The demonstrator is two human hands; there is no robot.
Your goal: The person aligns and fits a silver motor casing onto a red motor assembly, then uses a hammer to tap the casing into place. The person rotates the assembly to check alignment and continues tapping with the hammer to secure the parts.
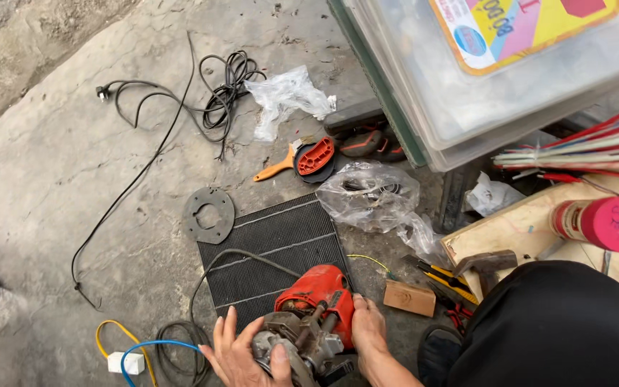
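Both hands wrapped round the orange power tool with bare grey metal guts (314, 315), low over the black ribbed rubber mat (274, 254): left hand (241, 355), right hand (369, 331). Orange plastic cover (315, 156) and round grey gasket plate (208, 214) already off; looks about halfway stripped.

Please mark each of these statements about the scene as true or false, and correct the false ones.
1. Both hands grip the red power tool. True: left hand, right hand.
2. The tool rests over a black ribbed mat. True.
3. The grey round gasket lies on the mat. False: it lies on the concrete, beside the mat.
4. The small wooden block is left of the tool. False: right.
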